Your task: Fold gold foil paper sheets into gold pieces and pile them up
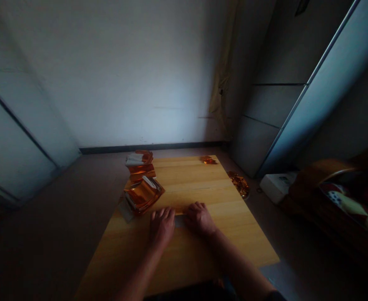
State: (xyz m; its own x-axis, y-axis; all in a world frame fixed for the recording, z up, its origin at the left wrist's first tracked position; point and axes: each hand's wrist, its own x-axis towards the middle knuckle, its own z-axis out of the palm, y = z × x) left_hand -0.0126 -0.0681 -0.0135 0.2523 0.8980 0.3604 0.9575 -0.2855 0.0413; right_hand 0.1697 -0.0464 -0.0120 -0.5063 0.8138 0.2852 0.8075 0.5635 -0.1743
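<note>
Both hands rest side by side on a low wooden table [202, 251]. My left hand [161, 225] lies flat with its fingers stretched forward. My right hand [199, 217] lies beside it with its fingers curled down onto the wood. A small flat sheet [180, 219], pale and partly gold, lies between and under the two hands; most of it is hidden. Just left of my left hand sits a stack of shiny orange-gold foil papers [143, 194].
A second foil stack with a white sheet on top [140, 163] stands at the table's far left. A small foil scrap [208, 159] lies at the far edge. Crumpled foil [240, 184] and a white box [276, 186] lie on the floor to the right.
</note>
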